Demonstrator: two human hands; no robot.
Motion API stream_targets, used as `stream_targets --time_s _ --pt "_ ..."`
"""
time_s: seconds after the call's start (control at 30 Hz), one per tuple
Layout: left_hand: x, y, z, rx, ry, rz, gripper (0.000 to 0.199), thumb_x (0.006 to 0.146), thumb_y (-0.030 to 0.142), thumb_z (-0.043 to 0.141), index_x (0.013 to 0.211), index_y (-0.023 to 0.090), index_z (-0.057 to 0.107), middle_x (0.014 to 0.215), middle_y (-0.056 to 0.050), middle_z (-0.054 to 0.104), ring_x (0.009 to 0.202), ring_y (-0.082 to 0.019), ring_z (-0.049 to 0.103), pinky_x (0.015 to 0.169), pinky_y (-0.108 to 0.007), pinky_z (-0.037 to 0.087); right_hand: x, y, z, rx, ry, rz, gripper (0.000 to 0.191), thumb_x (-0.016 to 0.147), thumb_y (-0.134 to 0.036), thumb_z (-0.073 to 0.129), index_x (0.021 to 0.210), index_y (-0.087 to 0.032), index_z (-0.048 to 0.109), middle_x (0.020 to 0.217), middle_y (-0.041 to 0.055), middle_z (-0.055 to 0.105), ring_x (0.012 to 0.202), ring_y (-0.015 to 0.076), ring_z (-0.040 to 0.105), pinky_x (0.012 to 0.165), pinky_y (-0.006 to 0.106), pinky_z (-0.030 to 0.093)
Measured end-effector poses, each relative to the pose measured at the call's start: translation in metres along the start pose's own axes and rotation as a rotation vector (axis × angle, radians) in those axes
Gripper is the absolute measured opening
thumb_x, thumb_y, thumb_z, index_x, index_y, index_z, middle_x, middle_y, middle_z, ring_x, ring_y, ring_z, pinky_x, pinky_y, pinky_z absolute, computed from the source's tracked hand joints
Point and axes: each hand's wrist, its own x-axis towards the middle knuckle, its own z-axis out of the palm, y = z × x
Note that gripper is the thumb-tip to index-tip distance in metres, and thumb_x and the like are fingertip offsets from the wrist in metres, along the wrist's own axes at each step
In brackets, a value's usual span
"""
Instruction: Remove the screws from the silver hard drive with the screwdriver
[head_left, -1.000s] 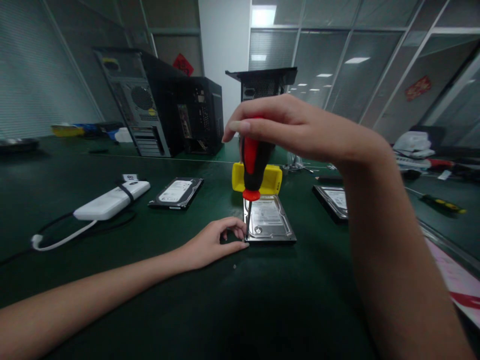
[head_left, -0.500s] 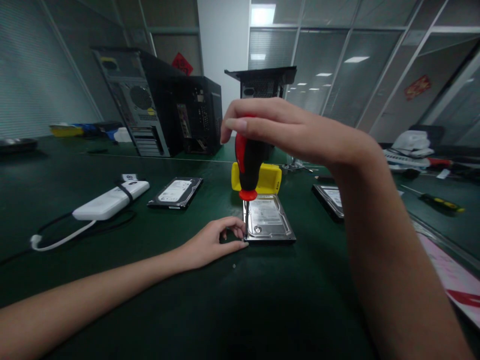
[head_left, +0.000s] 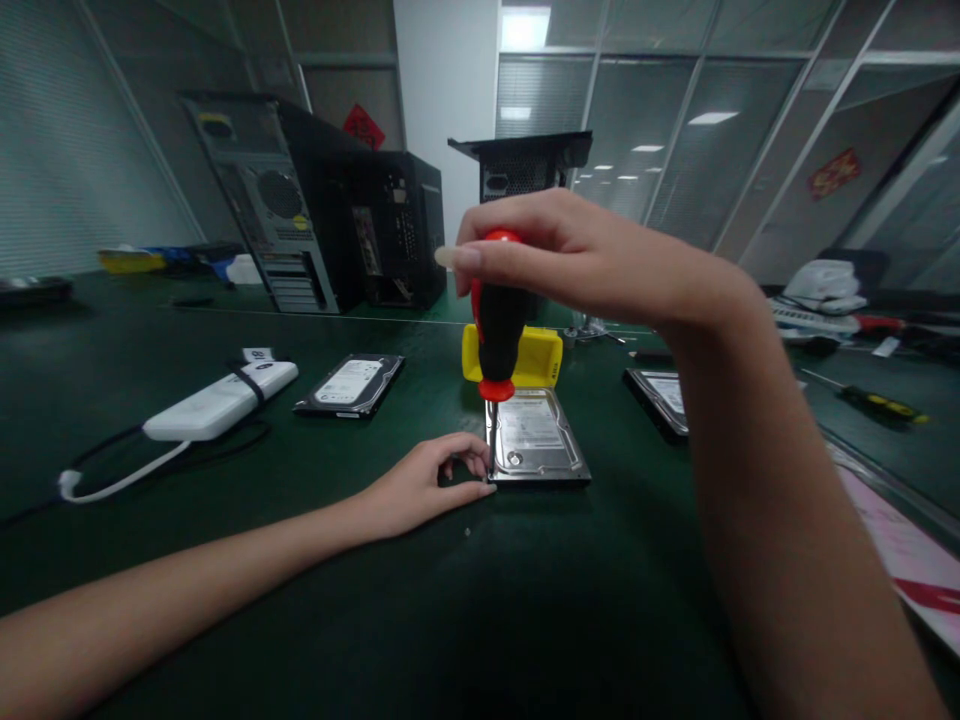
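My right hand (head_left: 555,240) grips the top of a red and black screwdriver (head_left: 501,325), with the thumb across the handle. The screwdriver stands nearly upright. Its tip meets the near left corner of a silver hard drive (head_left: 536,440) lying flat on the green table. Fingers curled, my left hand (head_left: 431,485) rests on the table and pinches that same corner, thumb in front and fingertips at the left side. The tip and any screw under it are too small to make out. Right behind the drive sits a yellow tray (head_left: 541,355).
A second hard drive (head_left: 352,384) and a white power strip (head_left: 221,400) lie to the left; another drive (head_left: 660,400) and a thin screwdriver (head_left: 874,402) to the right. Computer cases (head_left: 405,225) stand behind. A tiny bit (head_left: 467,532) lies near my left hand.
My right hand has turned a little on the screwdriver's handle, and the red top of the handle now shows between thumb and fingers. My left hand and the hard drive have stayed put.
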Motion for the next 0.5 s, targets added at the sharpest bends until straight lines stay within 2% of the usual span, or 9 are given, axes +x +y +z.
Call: stream_targets --time_s 0.13,0.33,0.5 --pt "-0.0008 -0.0003 0.0004 -0.001 0.004 0.002 0.018 0.085 0.034 0.059 0.093 0.018 0.057 0.098 -0.002 0.061 0.089 -0.018 0.055 0.072 -0.027 0.04 0.0003 -0.0022 0.0013 0.033 0.005 0.005 0.031 0.088 -0.047 0.045 0.087 -0.021 0.062 0.083 -0.001 0.063 0.078 0.011 0.056 0.065 0.023 0.044" --pt "0.0008 0.0005 0.0008 0.002 0.007 0.009 0.018 0.085 0.034 0.059 0.092 0.018 0.057 0.098 -0.002 0.061 0.089 -0.017 0.055 0.071 -0.027 0.04 0.0005 -0.0022 0.0055 0.095 0.025 0.04 0.025 0.089 -0.042 0.047 0.093 -0.021 0.059 0.089 0.0013 0.063 0.076 0.0122 0.057 0.059 0.022 0.045" --pt "0.0006 -0.0009 0.0007 -0.002 0.003 0.009 0.018 0.085 0.035 0.059 0.094 0.019 0.057 0.098 -0.002 0.061 0.09 -0.018 0.055 0.074 -0.028 0.041 -0.0003 -0.002 0.0049 0.069 0.02 0.043 0.026 0.091 -0.041 0.043 0.094 -0.02 0.058 0.089 0.0002 0.061 0.078 0.0114 0.055 0.061 0.021 0.045"
